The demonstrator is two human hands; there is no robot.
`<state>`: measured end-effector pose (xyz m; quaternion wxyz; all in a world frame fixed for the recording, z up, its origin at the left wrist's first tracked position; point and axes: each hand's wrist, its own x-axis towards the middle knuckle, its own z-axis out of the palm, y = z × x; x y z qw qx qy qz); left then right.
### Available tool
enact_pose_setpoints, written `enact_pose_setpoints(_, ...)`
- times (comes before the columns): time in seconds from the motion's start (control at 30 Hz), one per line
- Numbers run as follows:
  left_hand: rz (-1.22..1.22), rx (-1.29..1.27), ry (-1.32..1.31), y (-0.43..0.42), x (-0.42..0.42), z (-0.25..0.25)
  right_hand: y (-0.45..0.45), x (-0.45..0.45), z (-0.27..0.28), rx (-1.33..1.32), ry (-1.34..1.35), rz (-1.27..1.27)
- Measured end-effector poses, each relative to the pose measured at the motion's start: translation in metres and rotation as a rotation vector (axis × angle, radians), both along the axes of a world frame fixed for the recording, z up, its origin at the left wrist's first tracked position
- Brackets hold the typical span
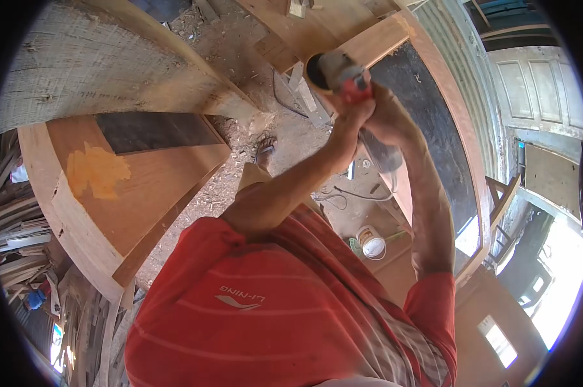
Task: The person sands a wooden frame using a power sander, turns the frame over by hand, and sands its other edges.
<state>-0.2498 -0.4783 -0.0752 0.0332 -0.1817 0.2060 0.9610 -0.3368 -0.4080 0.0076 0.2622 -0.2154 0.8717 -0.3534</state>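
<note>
Both hands grip a red and grey angle grinder (356,89), held out in front of me. Its round dark disc (316,72) faces left, and the grey rear of its body extends back below my wrists. My left hand (354,119) is closed round the tool near its red part. On the other side, my right hand (388,117) wraps it too, close against the left. Beneath and to the right lies a wooden frame (443,84) with a dark panel (427,122). Whether the disc touches wood, I cannot tell.
A cord (369,197) trails from the grinder across the floor. A white bucket (371,244) stands below. On the left are a large board (104,64) and a wooden piece with an orange-yellow patch (98,171). Stacked timber (20,245) lies at far left.
</note>
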Motion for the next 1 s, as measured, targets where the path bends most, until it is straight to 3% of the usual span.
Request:
enact_pose_setpoints(0.1,-0.072,-0.014,0.113,-0.002,0.018,-0.005,0.008,0.017,0.000,0.051,-0.001,-0.030)
enact_pose_setpoints(0.2,-0.181,0.071,0.058,0.003,0.011,-0.010,0.016,0.010,0.001,0.045,-0.091,-0.157)
enact_pose_setpoints(0.33,-0.150,0.026,0.028,0.017,0.027,-0.004,0.029,0.043,0.006,-0.021,0.055,-0.075)
enact_pose_setpoints(0.47,-0.203,0.059,0.022,0.007,0.035,0.006,0.023,0.046,0.016,0.042,-0.119,-0.246)
enact_pose_setpoints(0.57,-0.223,0.004,0.088,0.001,0.046,0.005,0.022,0.067,0.008,-0.005,0.028,-0.171)
enact_pose_setpoints(0.73,-0.489,0.038,0.132,-0.041,0.064,0.011,0.010,0.099,-0.016,0.041,-0.106,-0.426)
enact_pose_setpoints(0.97,-0.800,0.064,0.033,0.006,0.104,0.002,0.053,0.177,0.009,-0.046,-0.114,-0.769)
enact_pose_setpoints(1.0,-0.837,0.016,0.052,0.016,0.108,0.005,0.065,0.190,0.001,0.033,-0.088,-0.833)
